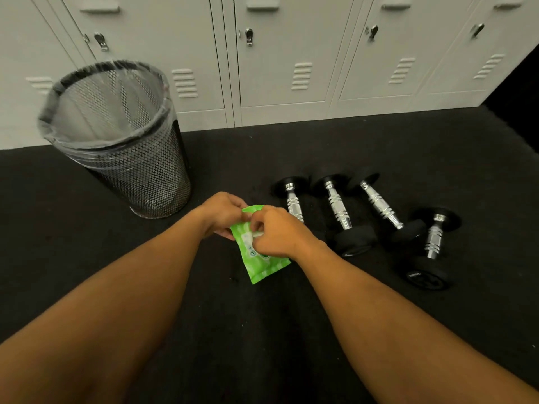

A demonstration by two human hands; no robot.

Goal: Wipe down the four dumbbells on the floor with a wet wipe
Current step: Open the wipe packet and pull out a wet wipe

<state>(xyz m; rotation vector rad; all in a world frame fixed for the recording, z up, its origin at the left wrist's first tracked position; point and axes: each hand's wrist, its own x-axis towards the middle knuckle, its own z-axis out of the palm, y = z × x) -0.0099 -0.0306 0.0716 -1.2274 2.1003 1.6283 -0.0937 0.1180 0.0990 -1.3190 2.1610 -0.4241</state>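
Fingers [256, 218]: right hand [277, 234] pinched at the top face of a green wipe pack [262, 265]; left hand [223, 212] closed on the pack's upper edge, holding it above the floor [262, 330]. Pack print: white and green label, writing too small to read. Dumbbells [338, 209]: four, chrome handles, black ends, lying side by side on the dark floor just right of the hands; white marks on the near ends illegible. Mesh bin [145, 167], clear liner, to the left. Grey lockers [285, 53] behind.

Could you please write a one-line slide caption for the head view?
Both hands, left and right, open a green wet-wipe pack beside four dumbbells and a mesh bin.
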